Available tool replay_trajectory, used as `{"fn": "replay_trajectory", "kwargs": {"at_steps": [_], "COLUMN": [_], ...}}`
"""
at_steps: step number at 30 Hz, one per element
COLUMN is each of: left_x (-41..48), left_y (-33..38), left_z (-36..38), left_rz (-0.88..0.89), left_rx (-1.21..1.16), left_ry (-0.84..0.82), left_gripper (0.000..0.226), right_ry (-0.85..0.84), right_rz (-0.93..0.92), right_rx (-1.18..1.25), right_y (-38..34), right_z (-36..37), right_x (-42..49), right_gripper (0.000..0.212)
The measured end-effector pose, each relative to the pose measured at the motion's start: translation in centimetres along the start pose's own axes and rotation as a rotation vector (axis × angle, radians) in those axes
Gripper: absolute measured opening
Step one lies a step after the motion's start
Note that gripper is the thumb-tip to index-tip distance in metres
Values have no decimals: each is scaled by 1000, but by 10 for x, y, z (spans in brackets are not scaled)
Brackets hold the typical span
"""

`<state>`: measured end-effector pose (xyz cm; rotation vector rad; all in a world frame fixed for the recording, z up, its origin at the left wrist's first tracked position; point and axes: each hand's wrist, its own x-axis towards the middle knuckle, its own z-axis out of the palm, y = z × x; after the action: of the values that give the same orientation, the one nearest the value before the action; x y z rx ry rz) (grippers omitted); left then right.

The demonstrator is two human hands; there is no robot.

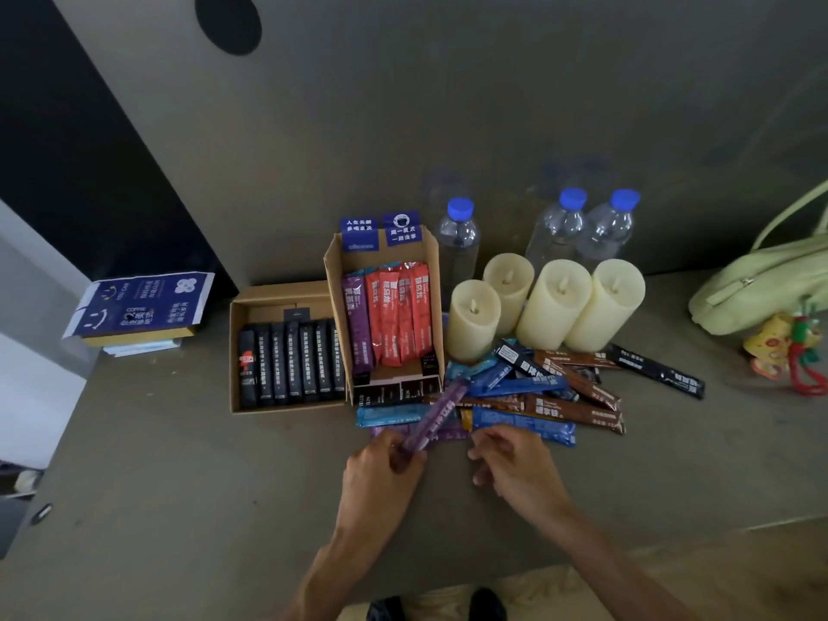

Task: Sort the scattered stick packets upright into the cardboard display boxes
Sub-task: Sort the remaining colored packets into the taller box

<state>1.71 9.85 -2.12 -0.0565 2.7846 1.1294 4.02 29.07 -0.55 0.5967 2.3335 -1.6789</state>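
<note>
Sorting under way: a purple packet (441, 412) is held by its near end in the left grip (385, 470), fingers and thumb pinched round it. It is angled up off the desk (179, 463) toward the taller box (332, 280), where one purple packet and a row of red ones are stood upright. The step in hand is judged to be the carrying of a purple stick to its box. The next move is thought to call for the packet to be turned on end and slid in beside its purple match, near the box's left wall. The right grip (508, 459) is poised low at the near edge of the loose pile (551, 396), fingers loosely curled; whether anything is pinched cannot be told. The lower box (236, 351), set just beside the taller one, is lined with black packets. Blue, brown and black sticks are seen scattered before the candles (555, 302).
</note>
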Motion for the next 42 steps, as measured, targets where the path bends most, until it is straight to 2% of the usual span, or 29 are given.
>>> {"fn": "replay_trajectory", "kwargs": {"at_steps": [4,6,11,15,18,22,28,30,32,35,37,40,42], "left_x": [-27,-36,-40,-41,-40,-38,-37,-35,-30,-19,-12,-5,-2], "left_y": [-12,-16,-11,-9,-4,-1,2,0,-1,4,12,23,29], "left_z": [-3,-4,-13,-22,-25,-24,-23,-22,-27,-42,-53,-62,-66], "left_rz": [-3,6,57,34,-28,-77,-91,-87,-91,-55,-3,65,96], "left_rx": [-21,-37,-93,-179,-344,-451,-499,-518,-511,-474,-472,-489,-489], "left_ry": [-80,-74,-43,-233,-339,-341,-359,-297,-167,43,96,81,65], "left_gripper": [14,14,5,32,34,36,35,37,38,37,35,28,25], "right_ry": [-132,-200,-207,-218,-208,-195,-191,-166,-166,-320,-427,-458,-443], "right_rz": [239,295,248,173,152,127,15,-6,-51,-146,-172,-193,-226], "right_rx": [474,613,692,708,714,690,489,428,332,-42,-296,-419,-411], "right_y": [-11,-14,-14,-20,-25,-31,-37,-41,-44,-41,-34,-32,-37], "right_z": [6,8,2,-9,-13,-17,-23,-24,-29,-37,-31,-10,3], "right_x": [4,4,4,4,6,6,2,3,3,-1,-4,-13,-19], "right_gripper": [20,20,20,12,10,22,23,22,15,15,17,27,24]}}
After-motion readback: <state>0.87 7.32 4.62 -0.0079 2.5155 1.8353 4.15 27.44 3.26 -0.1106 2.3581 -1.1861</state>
